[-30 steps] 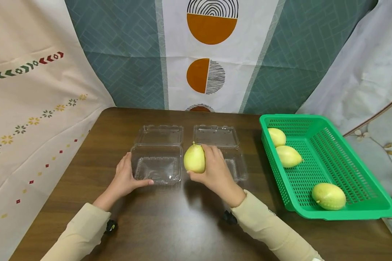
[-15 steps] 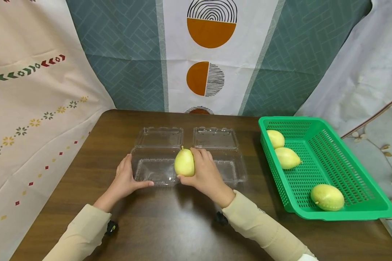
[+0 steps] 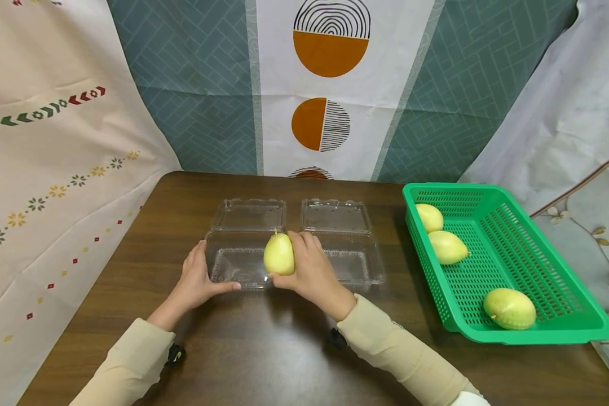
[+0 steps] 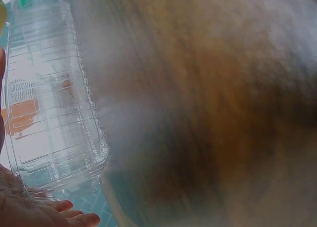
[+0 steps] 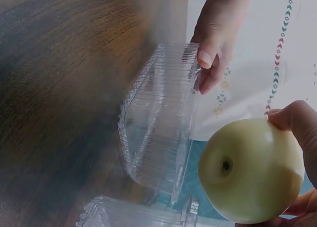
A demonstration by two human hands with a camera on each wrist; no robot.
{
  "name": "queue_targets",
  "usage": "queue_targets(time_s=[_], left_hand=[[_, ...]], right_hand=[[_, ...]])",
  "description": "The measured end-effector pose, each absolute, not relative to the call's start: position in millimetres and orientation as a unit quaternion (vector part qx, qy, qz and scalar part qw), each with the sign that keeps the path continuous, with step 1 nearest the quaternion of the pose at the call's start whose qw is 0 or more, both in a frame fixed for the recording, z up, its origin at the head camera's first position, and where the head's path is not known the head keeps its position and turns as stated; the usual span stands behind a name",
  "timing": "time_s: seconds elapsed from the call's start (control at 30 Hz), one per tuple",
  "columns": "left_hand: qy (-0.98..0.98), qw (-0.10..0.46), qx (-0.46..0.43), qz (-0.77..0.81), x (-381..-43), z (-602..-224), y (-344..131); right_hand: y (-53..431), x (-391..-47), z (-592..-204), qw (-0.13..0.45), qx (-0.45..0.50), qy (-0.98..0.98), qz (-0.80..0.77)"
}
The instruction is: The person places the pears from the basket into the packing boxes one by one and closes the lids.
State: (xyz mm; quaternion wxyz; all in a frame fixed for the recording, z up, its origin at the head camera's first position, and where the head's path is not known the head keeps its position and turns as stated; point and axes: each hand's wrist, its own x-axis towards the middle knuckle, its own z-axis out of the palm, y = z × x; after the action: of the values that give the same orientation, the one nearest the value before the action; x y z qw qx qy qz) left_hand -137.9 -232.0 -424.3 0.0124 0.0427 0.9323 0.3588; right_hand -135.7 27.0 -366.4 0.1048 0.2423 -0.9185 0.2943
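Right grip (image 3: 310,272) clasps the pear (image 3: 278,255) upright, best lowered gently while the left grip (image 3: 197,281), fingers extended, steadies the left clamshell (image 3: 239,263).

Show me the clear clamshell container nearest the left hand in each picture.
Head: the clear clamshell container lies just left of centre.
Left wrist: it runs down the left side, upright in the picture.
Right wrist: near the middle, left of the pear.
Shared landmark: the left hand, beside it in all three.
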Motion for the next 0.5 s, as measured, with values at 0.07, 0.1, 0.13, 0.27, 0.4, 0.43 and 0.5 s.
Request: queue_targets(time_s=[0.07, 0.1, 0.13, 0.27, 0.4, 0.43, 0.5], left_hand=[[0.932, 0.012, 0.042, 0.36, -137.3, -424.5, -232.1], [0.931, 0.014, 0.041, 0.361, -136.8, -424.5, -232.0], [0.931, 0.015, 0.041, 0.363, -136.4, -424.5, -231.8], [0.928, 0.023, 0.041, 0.37, -136.7, -424.8, -231.4], [0.927, 0.026, 0.038, 0.371, -138.3, -425.9, -232.3], [0.928, 0.026, 0.036, 0.371, -138.6, -426.1, -232.7], [0.927, 0.026, 0.034, 0.371, -138.7, -426.3, -233.5]], right_hand=[[25.8, -136.0, -367.1, 0.099, 0.242, -0.919, 0.295], [25.1, -136.3, -367.6, 0.097, 0.242, -0.919, 0.296], [24.6, -136.7, -368.1, 0.098, 0.243, -0.919, 0.295], [22.1, -138.1, -369.2, 0.1, 0.243, -0.92, 0.292], [18.2, -139.4, -369.6, 0.09, 0.244, -0.92, 0.294], [17.0, -140.0, -369.8, 0.087, 0.244, -0.92, 0.293], [14.7, -140.6, -369.9, 0.084, 0.246, -0.921, 0.289]])
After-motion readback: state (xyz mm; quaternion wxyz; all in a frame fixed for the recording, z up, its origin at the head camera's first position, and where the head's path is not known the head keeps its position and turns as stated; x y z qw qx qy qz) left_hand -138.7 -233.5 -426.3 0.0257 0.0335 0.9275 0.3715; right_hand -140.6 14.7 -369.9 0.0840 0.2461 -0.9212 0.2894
